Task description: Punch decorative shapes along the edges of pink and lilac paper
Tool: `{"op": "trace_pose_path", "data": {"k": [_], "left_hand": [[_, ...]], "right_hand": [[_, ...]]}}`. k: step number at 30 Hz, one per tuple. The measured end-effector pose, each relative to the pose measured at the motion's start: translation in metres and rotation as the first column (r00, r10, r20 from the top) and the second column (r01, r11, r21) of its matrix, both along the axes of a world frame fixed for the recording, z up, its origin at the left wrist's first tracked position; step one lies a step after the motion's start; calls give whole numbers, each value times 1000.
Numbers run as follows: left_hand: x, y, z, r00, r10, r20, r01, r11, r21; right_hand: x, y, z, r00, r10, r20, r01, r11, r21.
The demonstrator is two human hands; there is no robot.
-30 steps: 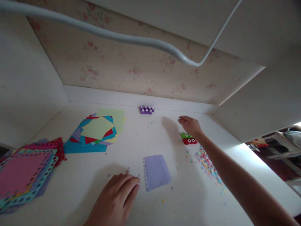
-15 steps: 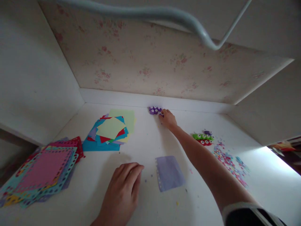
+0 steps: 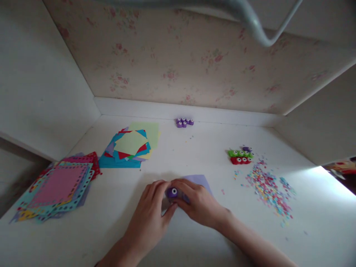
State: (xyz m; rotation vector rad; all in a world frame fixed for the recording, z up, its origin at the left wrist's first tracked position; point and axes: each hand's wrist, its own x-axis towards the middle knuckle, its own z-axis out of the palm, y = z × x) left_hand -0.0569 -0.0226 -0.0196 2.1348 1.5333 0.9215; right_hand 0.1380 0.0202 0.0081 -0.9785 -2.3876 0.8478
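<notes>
A small purple paper punch (image 3: 172, 192) with a star on its round white top is held between my two hands at the middle of the table. My left hand (image 3: 150, 209) curls round its left side, thumb and fingers closed in on it. From the right, my right hand (image 3: 198, 200) grips it with thumb and fingers. A sheet of light purple paper (image 3: 202, 180) lies beneath my right hand, mostly covered. Whether its edge sits inside the punch is hidden by my fingers.
Purple punches (image 3: 184, 122) stand at the back wall; green punches (image 3: 240, 153) and red punches (image 3: 240, 161) stand at right, near scattered confetti (image 3: 269, 189). Coloured paper sheets (image 3: 132, 142) and a stack of hole-edged sheets (image 3: 59, 185) lie at left. A grey metal bar (image 3: 258, 27) crosses overhead.
My right hand has come back from the rear row with a purple punch, down to the purple paper. My left hand has shifted slightly and closed round the punch as well.
</notes>
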Motion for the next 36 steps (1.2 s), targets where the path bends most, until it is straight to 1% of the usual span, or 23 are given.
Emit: {"op": "trace_pose_path", "data": {"k": [3,5,7,9,11,13,17,21,24,28,31,34,36], "left_hand": [[2,-1,-6,997,-8,-75,8,1000,-6],[3,0,-8,991,-29,-134,27,1000,-11],[3,2,-7,984,-60,-170,57,998,-25],[4,3,-5,982,-84,-168,80,996,-33],[5,4,-1,986,-95,-138,92,995,-31],[6,4,3,991,-90,-100,88,996,-26],[7,4,7,995,-75,-68,73,997,-31],[8,4,7,994,-75,-77,73,997,-26],[7,3,6,995,-66,-76,65,998,-18],[5,3,6,997,-51,-56,49,998,-27],[3,3,5,999,-35,-29,34,999,-36],[1,3,2,1000,-8,9,9,998,-68],[0,3,0,999,3,39,1,996,-88]], "right_hand": [[27,3,0,993,-113,19,111,990,93],[50,8,-5,977,-188,102,171,972,160],[68,10,-13,955,-215,206,170,962,215],[79,10,-24,941,-217,258,153,957,248],[82,9,-31,943,-223,246,157,953,260],[80,7,-33,951,-235,202,181,950,255],[79,7,-28,953,-251,169,216,956,201],[80,7,-24,954,-239,183,206,961,186],[82,7,-23,943,-295,155,276,952,132],[82,5,-22,927,-370,57,372,928,-28],[81,3,-22,899,-435,-54,423,893,-157],[80,2,-23,872,-470,-139,418,861,-288],[80,2,-23,874,-464,-146,399,856,-329]]}}
